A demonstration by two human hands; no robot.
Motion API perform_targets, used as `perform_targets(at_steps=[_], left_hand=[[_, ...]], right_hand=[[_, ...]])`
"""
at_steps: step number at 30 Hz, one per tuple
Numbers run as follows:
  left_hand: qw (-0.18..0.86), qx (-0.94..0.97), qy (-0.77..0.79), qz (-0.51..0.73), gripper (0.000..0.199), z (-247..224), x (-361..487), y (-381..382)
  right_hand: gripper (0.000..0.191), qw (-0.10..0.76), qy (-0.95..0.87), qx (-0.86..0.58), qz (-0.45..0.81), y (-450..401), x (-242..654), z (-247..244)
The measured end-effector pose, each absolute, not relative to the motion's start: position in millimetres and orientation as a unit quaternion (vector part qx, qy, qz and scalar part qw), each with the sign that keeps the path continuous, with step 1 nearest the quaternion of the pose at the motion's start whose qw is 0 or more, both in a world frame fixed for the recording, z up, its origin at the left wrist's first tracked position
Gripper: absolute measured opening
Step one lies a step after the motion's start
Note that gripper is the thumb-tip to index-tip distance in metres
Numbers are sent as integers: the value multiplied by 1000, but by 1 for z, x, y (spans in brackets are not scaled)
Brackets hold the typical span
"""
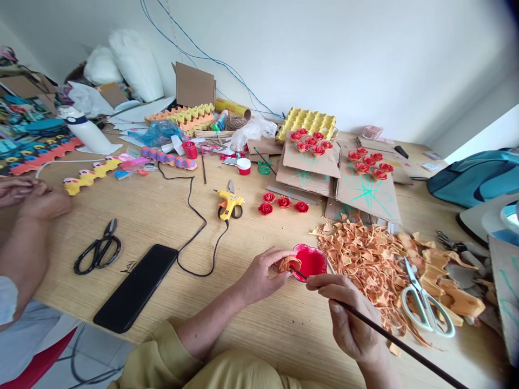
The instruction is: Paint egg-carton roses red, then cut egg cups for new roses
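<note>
Between the thumb and fingers of my left hand [265,274] is an orange paper flower [289,264], with some red showing on it. My right hand [351,313] grips a long dark paintbrush [389,330]. Its tip reaches the flower, though the exact contact is too small to make out. Just behind the flower sits a small dish of red paint [310,261]. Several finished-looking red paper roses [284,202] lie on the table beyond my hands. More red roses [311,141] stand on cardboard pieces [367,189] marked with green lines.
Orange scraps [360,265] and white-handled scissors [424,302] lie at right. A yellow glue gun [229,204] trails a black cord. Left are a black phone [138,286] and black scissors [99,249]. Another person's hands [40,200] rest at the far left beside a painted egg-carton strip [91,175].
</note>
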State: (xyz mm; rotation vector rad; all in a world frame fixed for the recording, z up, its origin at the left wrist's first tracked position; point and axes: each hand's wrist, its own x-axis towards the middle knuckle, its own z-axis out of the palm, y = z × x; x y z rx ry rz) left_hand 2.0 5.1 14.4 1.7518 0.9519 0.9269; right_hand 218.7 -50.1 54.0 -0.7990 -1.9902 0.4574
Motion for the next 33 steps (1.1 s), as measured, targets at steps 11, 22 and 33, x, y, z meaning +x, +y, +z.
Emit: perform_targets(at_steps=[11, 22, 33], left_hand=[[558, 626, 365, 404, 36, 9, 4, 6], [676, 507, 339, 414, 40, 11, 5, 7], [748, 412, 312, 415, 42, 16, 4, 8]], right_hand=[[23, 496, -784, -318, 197, -50, 219, 52], [25, 508, -777, -316, 198, -52, 221, 48], [25, 492, -791, -314, 185, -50, 223, 44]])
